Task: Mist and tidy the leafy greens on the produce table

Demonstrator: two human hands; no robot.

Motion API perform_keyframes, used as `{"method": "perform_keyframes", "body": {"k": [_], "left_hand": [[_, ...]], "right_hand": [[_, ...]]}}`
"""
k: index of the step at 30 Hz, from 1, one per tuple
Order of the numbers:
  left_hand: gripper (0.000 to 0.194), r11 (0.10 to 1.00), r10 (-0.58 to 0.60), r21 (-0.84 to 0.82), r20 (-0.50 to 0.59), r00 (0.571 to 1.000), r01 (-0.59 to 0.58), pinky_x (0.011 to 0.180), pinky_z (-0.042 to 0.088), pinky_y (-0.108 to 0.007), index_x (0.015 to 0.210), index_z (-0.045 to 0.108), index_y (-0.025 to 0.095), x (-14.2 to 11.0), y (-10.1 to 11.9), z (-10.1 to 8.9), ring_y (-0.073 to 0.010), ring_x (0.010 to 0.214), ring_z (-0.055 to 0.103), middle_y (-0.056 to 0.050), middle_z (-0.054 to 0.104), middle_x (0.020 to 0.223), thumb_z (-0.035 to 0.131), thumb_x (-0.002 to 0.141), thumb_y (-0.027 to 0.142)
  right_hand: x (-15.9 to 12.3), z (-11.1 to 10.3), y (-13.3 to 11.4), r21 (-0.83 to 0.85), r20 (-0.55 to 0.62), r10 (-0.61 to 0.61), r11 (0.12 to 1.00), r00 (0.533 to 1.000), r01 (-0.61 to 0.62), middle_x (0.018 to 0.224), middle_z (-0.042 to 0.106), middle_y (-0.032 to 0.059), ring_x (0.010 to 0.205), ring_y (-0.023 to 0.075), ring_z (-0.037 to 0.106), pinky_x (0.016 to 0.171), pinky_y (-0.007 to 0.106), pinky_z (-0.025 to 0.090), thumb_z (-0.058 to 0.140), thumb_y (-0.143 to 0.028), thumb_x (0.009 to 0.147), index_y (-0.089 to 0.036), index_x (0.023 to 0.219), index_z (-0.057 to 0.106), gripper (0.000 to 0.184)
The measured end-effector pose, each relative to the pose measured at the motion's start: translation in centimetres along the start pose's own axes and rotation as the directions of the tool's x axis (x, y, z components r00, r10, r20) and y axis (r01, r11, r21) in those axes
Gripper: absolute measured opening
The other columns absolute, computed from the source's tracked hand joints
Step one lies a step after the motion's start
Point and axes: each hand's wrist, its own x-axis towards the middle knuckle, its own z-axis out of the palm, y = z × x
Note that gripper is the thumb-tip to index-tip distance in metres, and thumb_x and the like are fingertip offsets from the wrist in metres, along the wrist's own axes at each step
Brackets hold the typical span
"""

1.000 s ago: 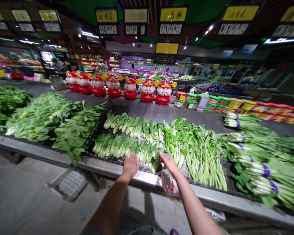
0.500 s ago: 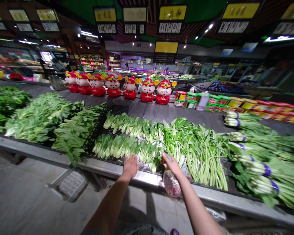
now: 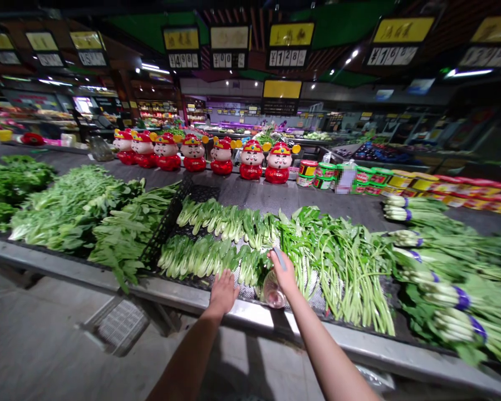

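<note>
Two hands over the worktop's [image 3: 250,314] edge: left hand [image 3: 223,291] spread flat, empty; right hand [image 3: 283,272] clamped on a clear bottle [image 3: 273,292]; loosen, and it could drop onto the bok choy [image 3: 217,253] just beyond.

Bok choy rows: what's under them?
Under the bok choy rows a black perforated tray shows at the gaps and left edge; the rest is covered by leaves.

bare metal rail [image 3: 250,312] open along front, bok choy [image 3: 209,257] and long greens [image 3: 350,267] crowding behind
</note>
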Motion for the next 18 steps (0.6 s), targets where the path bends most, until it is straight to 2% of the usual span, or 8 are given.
{"method": "perform_keyframes", "body": {"k": [4, 8, 11, 14, 18], "left_hand": [[0.065, 1.000, 0.007, -0.005, -0.014, 1.000, -0.007, 0.122, 0.013, -0.048, 0.151, 0.036, 0.012, 0.0, -0.1, 0.2, -0.0255, 0.150, 0.019, -0.012, 0.027, 0.160, 0.019, 0.098, 0.046], [0.065, 1.000, 0.005, -0.007, -0.004, 1.000, -0.005, 0.123, 0.013, -0.048, 0.150, 0.037, 0.012, 0.0, 0.0, 0.0, -0.0255, 0.150, 0.019, -0.012, 0.027, 0.160, 0.020, 0.098, 0.045], [0.064, 1.000, 0.006, 0.001, -0.002, 1.000, -0.006, 0.123, 0.013, -0.047, 0.150, 0.037, 0.012, 0.0, 0.1, -0.1, -0.0250, 0.150, 0.018, -0.012, 0.027, 0.160, 0.021, 0.098, 0.045], [0.065, 1.000, 0.008, 0.007, 0.002, 1.000, -0.008, 0.123, 0.012, -0.047, 0.151, 0.036, 0.011, -0.1, 0.1, -0.2, -0.0245, 0.150, 0.017, -0.012, 0.026, 0.160, 0.020, 0.098, 0.045], [0.065, 1.000, 0.006, 0.011, 0.008, 1.000, -0.006, 0.123, 0.012, -0.047, 0.151, 0.036, 0.011, -0.1, 0.1, -0.3, -0.0243, 0.150, 0.017, -0.011, 0.026, 0.160, 0.020, 0.098, 0.046]], "right_hand": [[0.0, 1.3, 0.5, -0.006, -0.039, -0.011, 1.000, 0.999, 0.011, 0.101, 0.072, 0.0099, 0.092, 0.0267, 0.066, 0.085, 0.041, 0.051, 0.047, -0.064, 0.087, -0.020, 0.109, 0.068, 0.054], [-0.1, 1.8, 1.3, -0.056, -0.074, 0.054, 0.997, 0.996, -0.058, 0.096, 0.072, 0.0106, 0.089, 0.0284, 0.066, 0.080, 0.042, 0.052, 0.045, -0.067, 0.086, -0.021, 0.101, 0.069, 0.055], [0.2, 1.8, 1.9, -0.071, -0.077, 0.050, 0.996, 0.996, -0.056, 0.089, 0.071, 0.0104, 0.084, 0.0277, 0.066, 0.080, 0.042, 0.051, 0.040, -0.068, 0.087, -0.022, 0.088, 0.068, 0.054], [0.5, 1.7, 2.3, -0.093, -0.052, 0.041, 0.995, 0.998, -0.046, 0.077, 0.068, 0.0077, 0.072, 0.0252, 0.063, 0.071, 0.039, 0.049, 0.037, -0.068, 0.088, -0.023, 0.077, 0.064, 0.054], [0.4, 1.6, 2.5, -0.117, -0.048, 0.045, 0.992, 0.998, -0.050, 0.073, 0.066, 0.0062, 0.068, 0.0247, 0.061, 0.067, 0.038, 0.048, 0.036, -0.069, 0.089, -0.024, 0.076, 0.064, 0.055]]}}
